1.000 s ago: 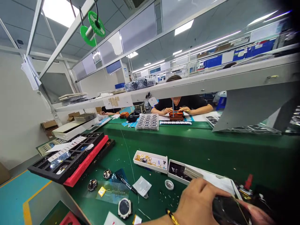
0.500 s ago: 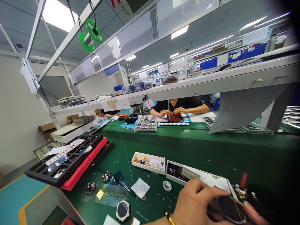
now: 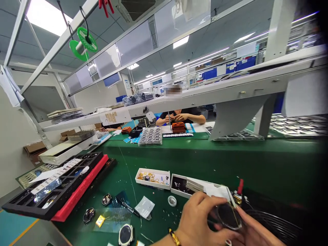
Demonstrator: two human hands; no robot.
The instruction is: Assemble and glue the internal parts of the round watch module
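Note:
A round watch part with a dark glassy face and a thin rim is held up at the lower right. My left hand, a black-and-yellow bracelet at its wrist, grips it from the left with thumb and fingers. From the right, the fingers of my right hand press against its edge; part of that hand is hidden. On the bench below lies a white-cased watch. Two round watch parts, one nearer and one farther, lie to its left. A black marker pen rests beside a clear bag.
White boxes of small parts, one left and one right, stand beyond my hands. A round white lid sits nearby. At left is a black foam tray with a red edge. Across the green bench a person works.
My view has swung right, so the bench things appear farther left. Both hands still hold the watch part, now turned somewhat. The person opposite has raised their hands off the orange block.

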